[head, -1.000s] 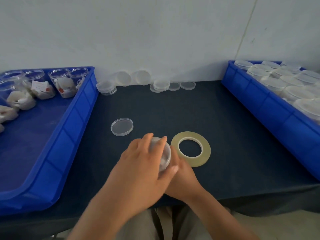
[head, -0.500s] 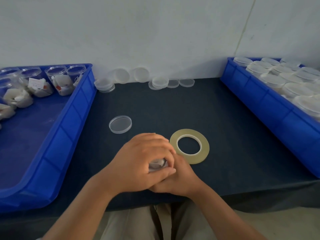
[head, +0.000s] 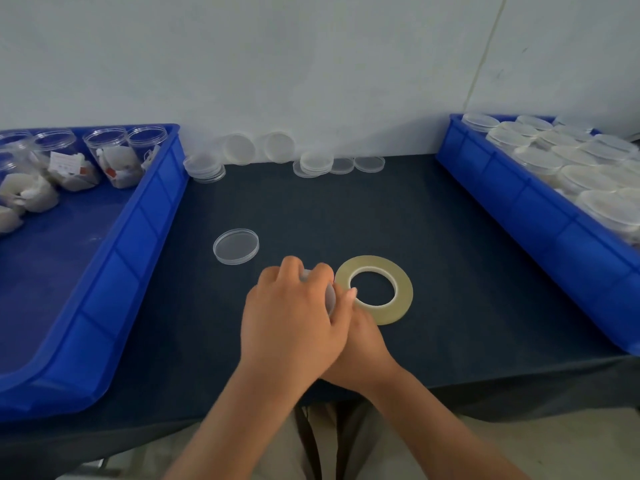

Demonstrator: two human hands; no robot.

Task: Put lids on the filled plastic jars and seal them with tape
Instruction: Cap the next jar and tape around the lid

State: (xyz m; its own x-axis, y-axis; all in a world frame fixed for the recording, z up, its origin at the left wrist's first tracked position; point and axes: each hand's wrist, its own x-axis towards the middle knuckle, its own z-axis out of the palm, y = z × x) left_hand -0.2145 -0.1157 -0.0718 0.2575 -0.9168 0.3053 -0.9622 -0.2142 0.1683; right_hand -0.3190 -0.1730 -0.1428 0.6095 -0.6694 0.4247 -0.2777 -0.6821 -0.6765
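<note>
Left hand (head: 294, 323) has turned, gripping one jar (head: 330, 301) with right hand (head: 362, 344).

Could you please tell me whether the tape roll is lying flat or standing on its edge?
Lying flat: the tape roll rests broad face down on the table, its centre hole facing up.
</note>
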